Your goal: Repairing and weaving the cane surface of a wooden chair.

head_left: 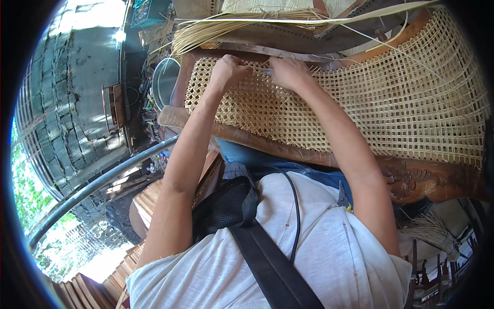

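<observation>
Woven cane panel (272, 110): located ahead of the torso, spanning centre to right within a brown wooden frame (247, 135). Open, patterned mesh at left; a squarer grid at right, with loose strand ends standing along the upper edge. The frame's near side bears carved relief (406, 177) at right.

Left hand (230, 69): at the panel's upper edge, fingers curled; whether a strand is gripped cannot be told. Right hand (288, 72): just beside it on the same edge, fingers bent, a small bluish-grey item (267, 71) at the fingertips; kind and grip cannot be determined.

Beyond the frame's upper left, a bundle of loose cane strands (200, 36); one long pale strand (355, 20) runs rightward above the panel. A round bucket (167, 77) stands left of the frame. Farther left, a metal pipe (103, 184) slants before a block wall (54, 129).
</observation>
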Demonstrator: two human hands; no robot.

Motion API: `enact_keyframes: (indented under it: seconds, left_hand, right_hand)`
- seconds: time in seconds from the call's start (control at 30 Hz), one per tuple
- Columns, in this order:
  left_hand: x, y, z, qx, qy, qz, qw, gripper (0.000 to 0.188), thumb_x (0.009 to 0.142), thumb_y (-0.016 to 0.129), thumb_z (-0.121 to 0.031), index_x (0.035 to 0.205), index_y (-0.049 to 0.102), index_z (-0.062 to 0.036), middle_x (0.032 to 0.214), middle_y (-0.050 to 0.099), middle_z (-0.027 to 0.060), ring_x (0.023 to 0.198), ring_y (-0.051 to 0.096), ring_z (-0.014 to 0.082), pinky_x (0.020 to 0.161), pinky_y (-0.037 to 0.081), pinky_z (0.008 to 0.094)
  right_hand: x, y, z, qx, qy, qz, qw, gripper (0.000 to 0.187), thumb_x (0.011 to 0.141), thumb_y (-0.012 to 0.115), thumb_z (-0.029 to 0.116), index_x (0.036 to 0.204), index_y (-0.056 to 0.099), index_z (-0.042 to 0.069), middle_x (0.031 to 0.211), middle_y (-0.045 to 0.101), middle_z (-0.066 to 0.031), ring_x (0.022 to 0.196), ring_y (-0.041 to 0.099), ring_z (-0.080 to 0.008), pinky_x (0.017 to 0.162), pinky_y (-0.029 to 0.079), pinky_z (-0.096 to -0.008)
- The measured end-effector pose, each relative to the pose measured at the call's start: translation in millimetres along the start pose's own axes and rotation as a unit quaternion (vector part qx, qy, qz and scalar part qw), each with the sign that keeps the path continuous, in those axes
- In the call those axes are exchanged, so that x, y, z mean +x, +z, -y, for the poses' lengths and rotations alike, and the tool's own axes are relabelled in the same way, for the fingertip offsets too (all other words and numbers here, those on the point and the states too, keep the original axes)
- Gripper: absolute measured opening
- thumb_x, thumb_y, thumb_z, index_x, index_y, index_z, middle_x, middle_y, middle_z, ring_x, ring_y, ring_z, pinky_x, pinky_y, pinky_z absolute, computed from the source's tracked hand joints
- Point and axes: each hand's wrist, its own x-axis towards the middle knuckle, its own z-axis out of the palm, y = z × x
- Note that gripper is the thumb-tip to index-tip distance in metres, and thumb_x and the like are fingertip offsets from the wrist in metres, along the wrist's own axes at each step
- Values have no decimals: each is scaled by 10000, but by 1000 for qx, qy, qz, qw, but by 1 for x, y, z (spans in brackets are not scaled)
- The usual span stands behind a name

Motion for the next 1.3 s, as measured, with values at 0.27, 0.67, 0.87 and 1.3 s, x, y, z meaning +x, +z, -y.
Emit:
enact_keyframes:
  seconds: [0.27,0.67,0.87,1.3]
  left_hand:
    - [-4,-7,-11,-31,-45,0,998,338,690,693,-316,753,727,14,712,703,181,725,708,263,722,557,364]
    - [14,16,-1,116,-26,9,993,267,724,746,-293,840,767,-53,821,738,157,782,719,287,763,571,384]
    - [-3,23,-13,115,35,-50,991,201,749,688,-208,863,769,-64,875,718,219,860,710,360,802,561,435]
    - [6,40,-20,-126,97,-61,985,261,857,668,-219,987,726,0,854,716,200,785,710,297,737,554,390]
  right_hand:
    - [12,-1,23,-36,-38,-59,997,255,825,578,74,1021,734,31,1087,721,-145,1087,671,-300,951,518,-424]
    - [29,-13,23,-13,-33,-20,999,311,815,593,128,1087,716,42,1171,691,-168,1133,648,-294,993,493,-419]
    - [36,-7,18,30,26,8,999,294,800,670,238,1041,744,87,1080,724,-143,1046,683,-298,912,535,-433]
    - [5,-36,-36,30,69,-124,989,358,865,675,422,962,748,86,964,739,-153,964,711,-306,851,545,-449]
